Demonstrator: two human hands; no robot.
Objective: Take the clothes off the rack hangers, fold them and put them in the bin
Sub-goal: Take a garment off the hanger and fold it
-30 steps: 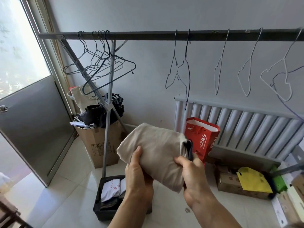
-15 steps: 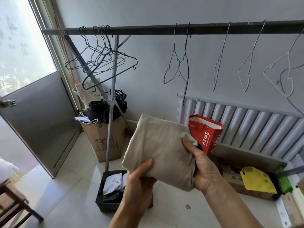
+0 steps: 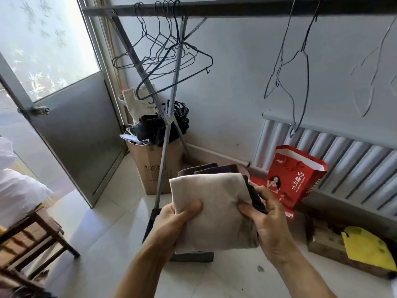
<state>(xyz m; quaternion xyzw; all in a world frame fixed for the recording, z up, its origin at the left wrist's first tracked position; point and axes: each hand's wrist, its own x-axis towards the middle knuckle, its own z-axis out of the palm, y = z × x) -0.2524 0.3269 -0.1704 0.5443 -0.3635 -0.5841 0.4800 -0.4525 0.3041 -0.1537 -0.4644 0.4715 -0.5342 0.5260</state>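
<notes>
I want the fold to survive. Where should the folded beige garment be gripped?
Grip the beige garment at its side edges, from left and right, thumbs on top, as the left hand and right hand do. It is a limp stack, dark layers at its right edge; pinching both sides should hold them together.

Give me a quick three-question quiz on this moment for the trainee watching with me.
1. True or false: every hanger in view on the rail is bare.
2. What do the left hand and the right hand grip together? A) a folded beige garment B) a red bag C) a hanger
3. Short answer: is the garment in the bin yet?

Key: 1 true. 2 A. 3 no, both hands hold it up in front of the bin.
</notes>
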